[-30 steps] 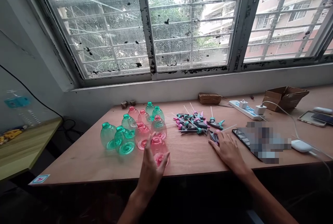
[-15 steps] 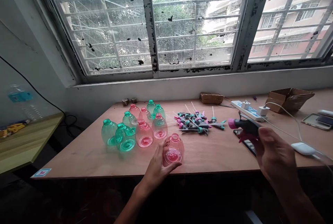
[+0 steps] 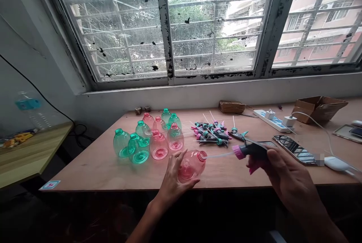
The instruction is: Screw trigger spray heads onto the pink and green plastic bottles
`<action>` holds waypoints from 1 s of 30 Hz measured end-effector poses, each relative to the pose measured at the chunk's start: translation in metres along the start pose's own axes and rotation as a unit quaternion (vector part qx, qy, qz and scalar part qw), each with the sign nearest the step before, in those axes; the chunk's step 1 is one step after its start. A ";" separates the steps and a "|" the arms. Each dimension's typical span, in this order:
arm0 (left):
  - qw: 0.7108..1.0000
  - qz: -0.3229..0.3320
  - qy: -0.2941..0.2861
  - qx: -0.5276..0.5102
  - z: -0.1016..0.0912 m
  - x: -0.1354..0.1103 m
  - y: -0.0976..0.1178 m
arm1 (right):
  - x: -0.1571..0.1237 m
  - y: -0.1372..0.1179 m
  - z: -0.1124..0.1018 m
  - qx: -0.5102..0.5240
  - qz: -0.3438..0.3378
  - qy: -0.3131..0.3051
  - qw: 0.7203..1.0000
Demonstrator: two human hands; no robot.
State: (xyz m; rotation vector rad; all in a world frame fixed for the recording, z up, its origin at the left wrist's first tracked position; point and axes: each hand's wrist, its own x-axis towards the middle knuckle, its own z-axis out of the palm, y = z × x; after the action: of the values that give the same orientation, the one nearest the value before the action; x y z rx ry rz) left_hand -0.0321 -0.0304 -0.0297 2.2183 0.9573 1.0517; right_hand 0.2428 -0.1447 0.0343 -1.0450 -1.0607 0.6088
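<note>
My left hand (image 3: 173, 177) grips a pink transparent bottle (image 3: 192, 164), tilted with its open neck toward the right, just above the table's front edge. My right hand (image 3: 285, 177) is closed on a black spray trigger head (image 3: 251, 152) with a pink collar. Its thin white dip tube (image 3: 219, 155) points left, and the tube's tip reaches the bottle's neck. A cluster of several green and pink bottles (image 3: 149, 141) stands behind my left hand. A pile of several spray heads (image 3: 210, 133) lies in the middle of the table.
The wooden table (image 3: 113, 171) runs under a barred window. On the right lie a phone (image 3: 295, 149), a white power strip (image 3: 273, 119) with chargers, a white cable, a cardboard box (image 3: 318, 107) and a small brown box (image 3: 231, 106). A second table (image 3: 31, 152) stands at left.
My left hand lifted a pink bottle out of the cluster and tilted it right. My right hand picked a spray head off the table and brought its tube to the bottle's neck.
</note>
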 end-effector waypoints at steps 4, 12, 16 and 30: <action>0.998 0.030 0.012 0.045 0.001 0.005 0.001 | 0.008 0.015 0.009 -0.074 0.029 -0.080 0.994; 0.993 0.072 -0.005 0.092 0.003 0.019 -0.001 | 0.029 0.066 0.032 -0.077 0.141 -0.199 0.967; 0.999 0.010 -0.041 -0.016 -0.001 0.016 -0.002 | 0.029 0.080 0.037 0.025 0.220 -0.204 0.954; 0.984 -0.046 -0.126 -0.117 -0.007 0.020 -0.005 | 0.028 0.089 0.027 -0.006 0.200 -0.238 0.950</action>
State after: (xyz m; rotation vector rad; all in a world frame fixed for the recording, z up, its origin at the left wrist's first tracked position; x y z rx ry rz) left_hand -0.0303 -0.0117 -0.0202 2.0325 0.7755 0.7750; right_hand 0.2357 -0.0741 -0.0318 -1.1643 -1.2756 1.2314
